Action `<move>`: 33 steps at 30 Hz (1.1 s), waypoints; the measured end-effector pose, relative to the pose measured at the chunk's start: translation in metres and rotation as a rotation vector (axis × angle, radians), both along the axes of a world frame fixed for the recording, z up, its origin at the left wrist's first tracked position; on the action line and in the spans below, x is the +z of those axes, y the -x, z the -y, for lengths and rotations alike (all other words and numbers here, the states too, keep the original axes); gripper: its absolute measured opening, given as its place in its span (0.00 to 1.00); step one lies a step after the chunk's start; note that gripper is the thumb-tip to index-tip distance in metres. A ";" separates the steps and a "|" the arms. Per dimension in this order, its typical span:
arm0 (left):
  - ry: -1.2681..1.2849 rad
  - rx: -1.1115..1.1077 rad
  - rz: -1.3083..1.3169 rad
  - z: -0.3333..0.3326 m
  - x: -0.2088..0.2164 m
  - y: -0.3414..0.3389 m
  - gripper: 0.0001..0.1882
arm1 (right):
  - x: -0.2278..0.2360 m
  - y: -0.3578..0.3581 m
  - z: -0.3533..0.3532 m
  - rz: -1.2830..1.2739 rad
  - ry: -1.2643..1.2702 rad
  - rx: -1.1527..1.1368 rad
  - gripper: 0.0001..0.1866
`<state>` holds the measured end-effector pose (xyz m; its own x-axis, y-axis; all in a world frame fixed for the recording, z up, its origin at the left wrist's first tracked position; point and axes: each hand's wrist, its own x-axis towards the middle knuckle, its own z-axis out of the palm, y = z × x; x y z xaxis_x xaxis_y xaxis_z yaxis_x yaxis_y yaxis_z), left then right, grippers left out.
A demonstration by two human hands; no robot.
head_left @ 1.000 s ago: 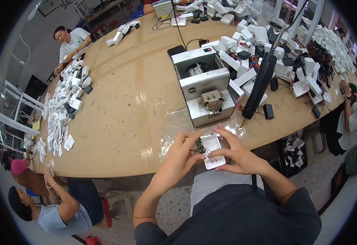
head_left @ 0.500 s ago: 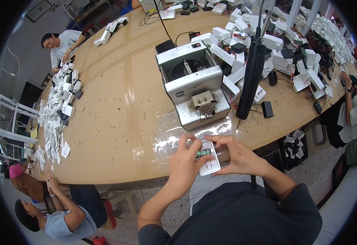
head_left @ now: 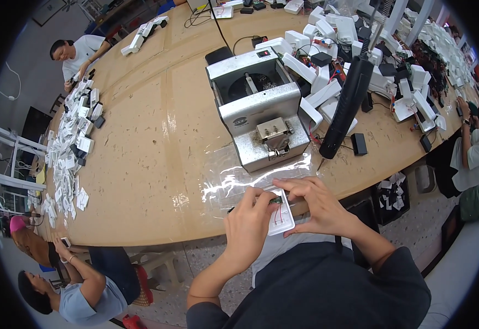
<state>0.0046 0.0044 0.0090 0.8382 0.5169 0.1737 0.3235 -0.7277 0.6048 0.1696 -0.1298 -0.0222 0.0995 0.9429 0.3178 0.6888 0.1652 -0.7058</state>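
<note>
Near the table's front edge, my right hand point(head_left: 321, 211) grips a small white plastic case point(head_left: 285, 225) along its right side. My left hand point(head_left: 245, 226) is closed at the case's left side, its fingertips pinching a small green circuit board point(head_left: 276, 200) over the upper part. Thin red wires point(head_left: 278, 215) run from the board down into the open case. My left fingers partly cover the board. Just beyond my hands stands a metal screw feeder point(head_left: 261, 118). A black electric screwdriver point(head_left: 348, 107) hangs tip down to its right.
White housings point(head_left: 327, 71) with black boxes and wires are heaped at the back right. More white and black parts point(head_left: 72, 148) lie along the table's left side. Two people point(head_left: 83, 55) point(head_left: 88, 290) sit at the left; another person's arm point(head_left: 467, 131) shows at the right. A black bin point(head_left: 391, 192) stands below the edge.
My left fingers have shifted on the circuit board, which now shows less and sits tilted up near the case's upper end. The hanging screwdriver has swung slightly to the right at its top.
</note>
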 end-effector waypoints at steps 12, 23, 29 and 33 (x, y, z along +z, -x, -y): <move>0.104 0.071 0.029 0.010 -0.012 -0.004 0.10 | 0.005 -0.054 -0.039 -0.234 -0.618 -0.871 0.28; 0.106 0.053 0.004 0.013 -0.011 -0.003 0.10 | 0.071 -0.057 -0.053 -0.838 -0.648 -0.333 0.28; 0.076 0.035 0.006 0.010 -0.014 -0.003 0.10 | 0.106 -0.042 -0.101 -1.086 -0.665 -0.006 0.42; 0.139 0.012 0.030 0.009 -0.016 -0.002 0.09 | 0.098 -0.033 -0.119 -0.787 -0.548 -0.163 0.48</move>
